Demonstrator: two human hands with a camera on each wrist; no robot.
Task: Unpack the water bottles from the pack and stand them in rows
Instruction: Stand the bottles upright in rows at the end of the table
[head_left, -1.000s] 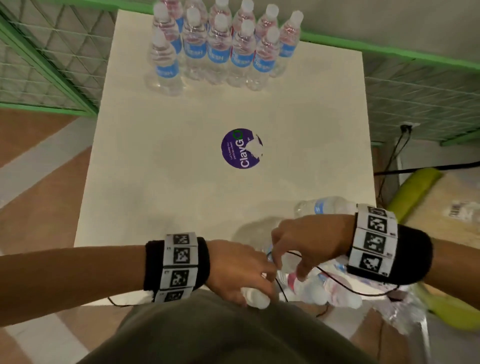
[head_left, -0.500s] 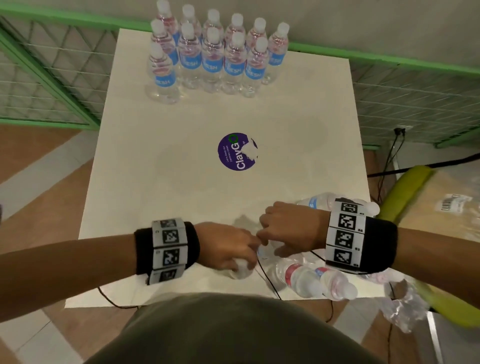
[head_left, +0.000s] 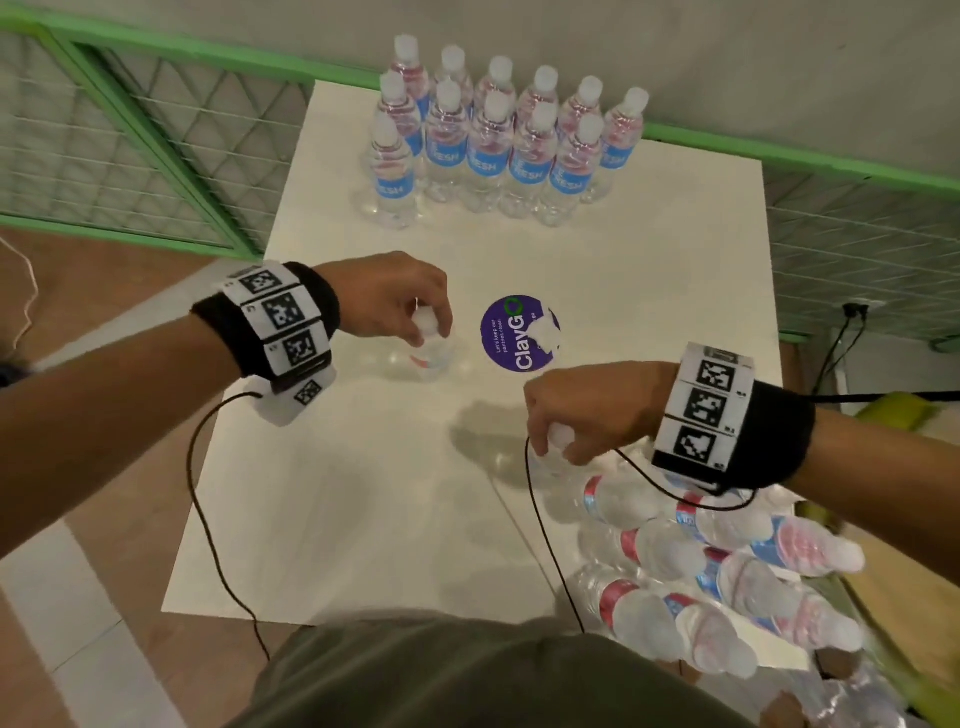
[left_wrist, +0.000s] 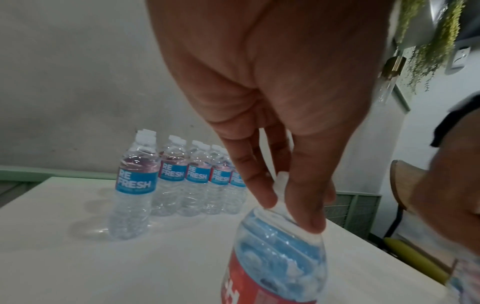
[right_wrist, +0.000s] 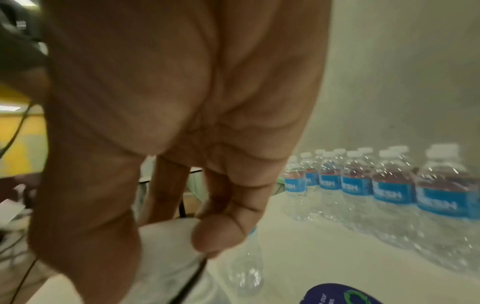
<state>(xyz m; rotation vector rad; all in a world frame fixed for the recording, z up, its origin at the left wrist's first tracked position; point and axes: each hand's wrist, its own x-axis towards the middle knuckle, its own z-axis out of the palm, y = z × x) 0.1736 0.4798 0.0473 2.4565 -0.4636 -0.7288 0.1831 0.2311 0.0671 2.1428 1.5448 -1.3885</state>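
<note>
Clear water bottles with blue labels and white caps stand in rows (head_left: 493, 150) at the far end of the white table (head_left: 363, 493); the left wrist view shows the rows (left_wrist: 182, 179) too. My left hand (head_left: 423, 332) pinches the cap of an upright bottle (head_left: 428, 358) just left of the purple sticker; its fingertips (left_wrist: 306, 222) sit round the cap, on the bottle (left_wrist: 278, 257). My right hand (head_left: 556, 444) grips the cap of a second bottle (head_left: 550, 467) by the opened pack (head_left: 701, 571). The right wrist view shows the thumb (right_wrist: 221, 236) on that white cap (right_wrist: 166, 240).
A round purple sticker (head_left: 519, 332) marks the table's middle. The pack's remaining bottles lie on their sides at the near right corner, in torn plastic wrap. Thin black cables (head_left: 208, 519) trail from both wristbands. Green-framed mesh panels (head_left: 130, 156) stand behind and to the left.
Both hands have left the pack at the near edge, each with a bottle held by its cap. The left hand has carried its bottle forward to beside the sticker.
</note>
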